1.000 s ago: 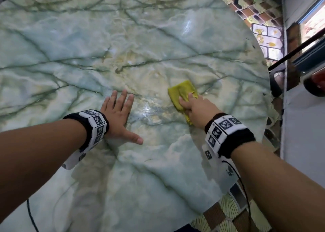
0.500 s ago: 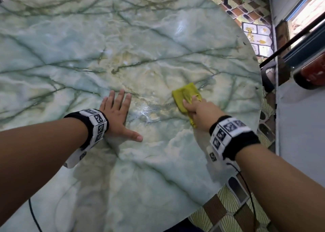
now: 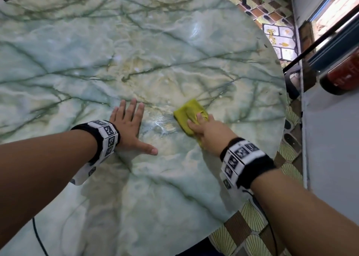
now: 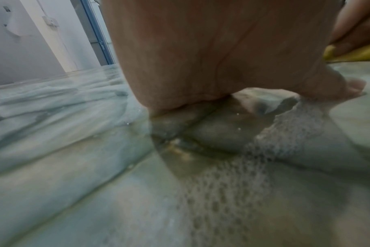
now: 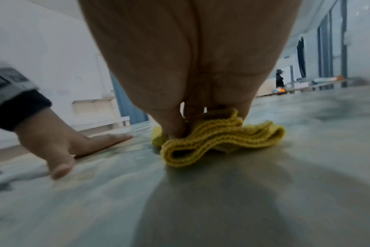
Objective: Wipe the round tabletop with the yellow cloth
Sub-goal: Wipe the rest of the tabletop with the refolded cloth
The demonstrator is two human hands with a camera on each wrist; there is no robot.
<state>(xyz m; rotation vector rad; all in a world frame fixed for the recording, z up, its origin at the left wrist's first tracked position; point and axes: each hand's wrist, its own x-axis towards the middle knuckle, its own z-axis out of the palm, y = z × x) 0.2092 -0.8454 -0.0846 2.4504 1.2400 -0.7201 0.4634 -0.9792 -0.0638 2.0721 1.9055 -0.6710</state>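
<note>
Two hands are on the surface (image 3: 174, 42), and I start with my right hand (image 3: 210, 133): its fingers are curled down over the yellow cloth (image 3: 189, 113) and grip it, pressing it flat against the marble. From the right wrist view I see the cloth (image 5: 222, 138) folded into several layers, its near edge bulging up in a loose loop, with my fingertips (image 5: 175, 128) dug into the top of the fold. The cloth lies toward the right edge of the surface, a little nearer to me than the middle, and the marble just to its left carries a shiny wet patch (image 3: 161, 122).

My left hand (image 3: 130, 127) lies just beside that patch, apart from the cloth. It is wide and flat, palm down, fingers straight and pointing away from me, thumb stretched out toward the right hand; it holds nothing. The left wrist view shows the heel of that hand (image 4: 201, 58) resting on the marble, with a corner of the cloth (image 4: 353, 55) visible at the far right under the other hand's fingers.

Both wrists wear black bands with white blocks printed in black squares (image 3: 107, 137), and a thin black cable (image 3: 38, 236) hangs near the near-left edge of the surface.

Beyond the right edge I see a patterned tile floor (image 3: 242, 232), a grey cabinet side (image 3: 330, 158) and a dark rail (image 3: 320, 38) running across it.
</note>
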